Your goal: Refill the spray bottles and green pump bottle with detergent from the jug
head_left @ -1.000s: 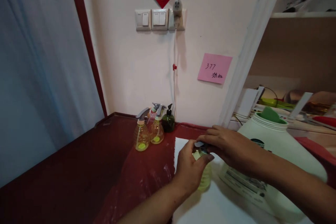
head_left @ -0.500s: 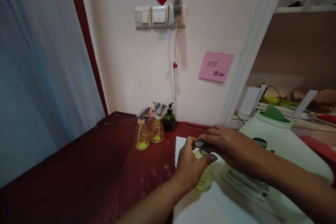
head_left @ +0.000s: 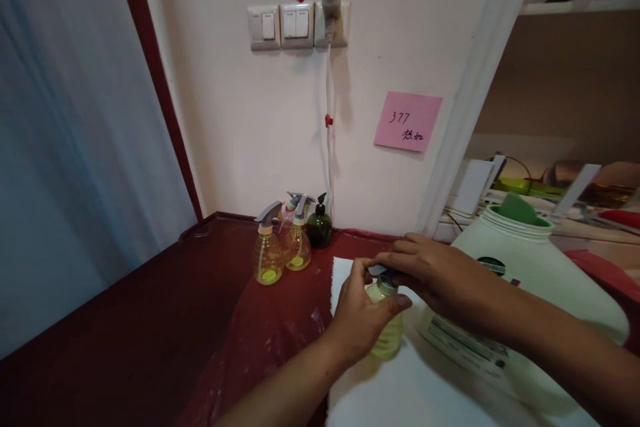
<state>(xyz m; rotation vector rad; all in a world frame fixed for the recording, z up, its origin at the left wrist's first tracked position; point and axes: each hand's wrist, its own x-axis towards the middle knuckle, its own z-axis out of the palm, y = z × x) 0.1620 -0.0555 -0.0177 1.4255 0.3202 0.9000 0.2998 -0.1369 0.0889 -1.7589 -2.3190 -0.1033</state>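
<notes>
A ribbed bottle (head_left: 389, 340) with yellow-green liquid stands on a white sheet (head_left: 380, 397). My left hand (head_left: 356, 320) is closed around the bottle's neck, thumb in front. Over the top, my right hand (head_left: 430, 273) grips the dark pump or spray head (head_left: 385, 275), which its fingers mostly cover. Just right of the bottle is a large pale-green jug (head_left: 525, 280) with a green piece (head_left: 519, 207) in its open mouth.
Two yellowish spray bottles (head_left: 269, 257) stand at the back with a pinkish spray bottle (head_left: 287, 217) and a dark green pump bottle (head_left: 319, 230). The red tabletop (head_left: 150, 320) meets the wall, where a cord (head_left: 329, 167) hangs. Shelves (head_left: 565, 80) are at right.
The view has shifted slightly, so the wall and bottles sit a little higher and further left. Both hands keep nearly the same hold on the bottle and its head.
</notes>
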